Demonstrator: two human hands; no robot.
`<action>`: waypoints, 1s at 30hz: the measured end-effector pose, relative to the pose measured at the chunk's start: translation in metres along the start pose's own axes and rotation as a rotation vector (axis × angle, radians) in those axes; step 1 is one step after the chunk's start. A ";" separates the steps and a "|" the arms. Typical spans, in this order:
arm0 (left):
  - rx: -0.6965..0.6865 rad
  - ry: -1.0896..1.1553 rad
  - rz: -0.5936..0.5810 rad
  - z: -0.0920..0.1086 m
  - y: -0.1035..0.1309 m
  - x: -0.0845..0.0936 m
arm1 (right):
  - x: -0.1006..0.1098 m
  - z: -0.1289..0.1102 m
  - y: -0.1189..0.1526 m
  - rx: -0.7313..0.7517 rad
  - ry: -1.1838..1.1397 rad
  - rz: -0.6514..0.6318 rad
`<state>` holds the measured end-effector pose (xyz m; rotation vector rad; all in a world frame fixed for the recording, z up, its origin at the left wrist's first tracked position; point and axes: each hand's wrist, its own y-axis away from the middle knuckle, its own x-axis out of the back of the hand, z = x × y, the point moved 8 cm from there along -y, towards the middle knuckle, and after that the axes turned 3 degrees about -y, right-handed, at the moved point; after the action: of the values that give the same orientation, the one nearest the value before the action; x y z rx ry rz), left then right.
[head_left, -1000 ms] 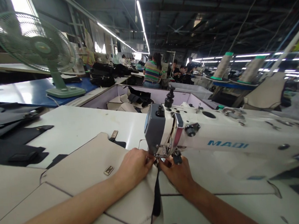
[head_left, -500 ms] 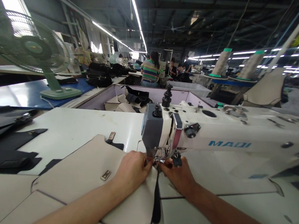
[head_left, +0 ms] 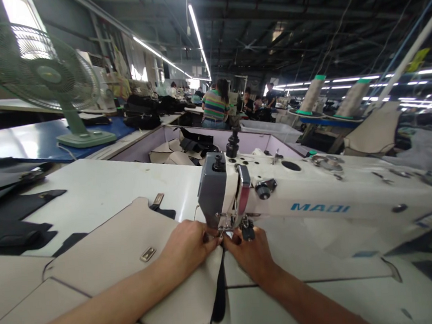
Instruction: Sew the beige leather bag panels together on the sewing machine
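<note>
A beige panel (head_left: pixel 121 239) with dark edges and a metal fitting (head_left: pixel 147 254) lies across the white table, its right edge under the head of a sewing machine (head_left: pixel 218 191). Close to the needle, my left hand (head_left: pixel 188 241) is closed on the panel's edge, thumb and fingers together. My right hand (head_left: pixel 251 251) pinches at the same spot from the other side, its fingertips partly hidden behind the presser foot area. A black strip (head_left: pixel 219 291) hangs down along the panel's edge between my forearms.
Black pieces (head_left: pixel 15 232) lie at the left. A green fan (head_left: pixel 48 75) stands on a blue table. Behind the machine is a bin (head_left: pixel 136 151) with beige and black pieces. Thread cones (head_left: pixel 311 94) stand at the right. A person in a striped shirt (head_left: pixel 214 104) is farther back.
The view has shifted slightly, so the machine appears a little farther left. Both hands stay at the needle with the panel, their grip much the same.
</note>
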<state>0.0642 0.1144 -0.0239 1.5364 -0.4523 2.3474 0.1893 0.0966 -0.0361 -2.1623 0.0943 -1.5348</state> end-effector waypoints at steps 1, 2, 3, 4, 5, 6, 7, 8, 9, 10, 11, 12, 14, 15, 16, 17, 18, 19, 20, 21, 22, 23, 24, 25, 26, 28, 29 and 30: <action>-0.005 0.006 -0.009 0.001 0.000 0.000 | -0.001 0.002 0.000 -0.008 -0.012 0.016; -0.009 0.010 -0.014 0.002 0.001 0.001 | -0.001 0.003 0.001 -0.016 -0.025 0.030; -0.014 0.013 -0.018 0.003 0.001 0.002 | -0.002 0.004 0.002 -0.021 -0.040 0.041; -0.017 0.016 -0.022 0.003 0.001 0.002 | -0.002 0.005 0.002 -0.024 -0.055 0.046; -0.020 0.019 -0.025 0.003 0.002 0.003 | -0.003 0.006 0.003 -0.024 -0.072 0.047; -0.025 0.021 -0.024 0.003 0.002 0.003 | -0.003 0.007 0.004 -0.025 -0.090 0.044; -0.029 0.020 -0.019 0.003 0.002 0.004 | -0.004 0.007 0.005 -0.026 -0.110 0.038; -0.033 0.015 -0.011 0.002 0.003 0.005 | -0.004 0.009 0.006 -0.033 -0.132 0.031; -0.034 0.007 -0.002 0.002 0.003 0.007 | -0.003 0.010 0.007 -0.044 -0.158 0.024; -0.033 -0.006 0.009 0.000 0.004 0.008 | -0.001 0.012 0.007 -0.063 -0.187 0.017; -0.032 -0.023 0.020 -0.001 0.005 0.010 | 0.001 0.015 0.008 -0.089 -0.218 0.011; -0.037 -0.043 0.032 -0.001 0.006 0.012 | 0.004 0.019 0.008 -0.119 -0.251 0.007; -0.083 -0.098 0.048 0.002 0.010 0.016 | 0.012 0.027 0.007 -0.177 -0.321 -0.004; -0.117 -0.137 0.049 0.005 0.013 0.017 | 0.016 0.031 0.005 -0.195 -0.364 -0.017; -0.154 -0.185 0.044 0.009 0.015 0.019 | 0.020 0.034 0.004 -0.204 -0.414 -0.040; -0.191 -0.236 0.031 0.013 0.017 0.020 | 0.023 0.036 0.003 -0.204 -0.469 -0.074; -0.232 -0.285 0.016 0.017 0.020 0.020 | 0.026 0.038 0.002 -0.193 -0.520 -0.116; -0.279 -0.323 0.000 0.022 0.023 0.020 | 0.029 0.039 0.003 -0.180 -0.588 -0.165; -0.328 -0.344 -0.015 0.028 0.026 0.020 | 0.033 0.040 0.005 -0.172 -0.682 -0.211; -0.379 -0.346 -0.027 0.032 0.029 0.019 | 0.036 0.041 0.009 -0.177 -0.800 -0.244; -0.421 -0.333 -0.039 0.036 0.032 0.019 | 0.041 0.041 0.013 -0.194 -0.934 -0.265; -0.448 -0.311 -0.050 0.039 0.035 0.019 | 0.045 0.042 0.019 -0.219 -1.069 -0.278; -0.462 -0.288 -0.061 0.039 0.037 0.018 | 0.049 0.042 0.024 -0.246 -1.189 -0.282; -0.460 -0.269 -0.073 0.039 0.038 0.016 | 0.053 0.041 0.030 -0.270 -1.278 -0.275; -0.454 -0.258 -0.085 0.038 0.040 0.015 | 0.057 0.041 0.034 -0.279 -1.331 -0.258; -0.431 -0.234 -0.119 0.034 0.042 0.009 | 0.065 0.038 0.040 -0.273 -1.412 -0.207; -0.416 -0.211 -0.141 0.031 0.043 0.006 | 0.067 0.037 0.042 -0.276 -1.447 -0.184; -0.398 -0.180 -0.158 0.029 0.044 0.004 | 0.067 0.037 0.043 -0.290 -1.468 -0.176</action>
<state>0.0684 0.0629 -0.0136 1.5280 -0.7580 1.8692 0.2568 0.0494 -0.0051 -3.0008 -0.3807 0.3141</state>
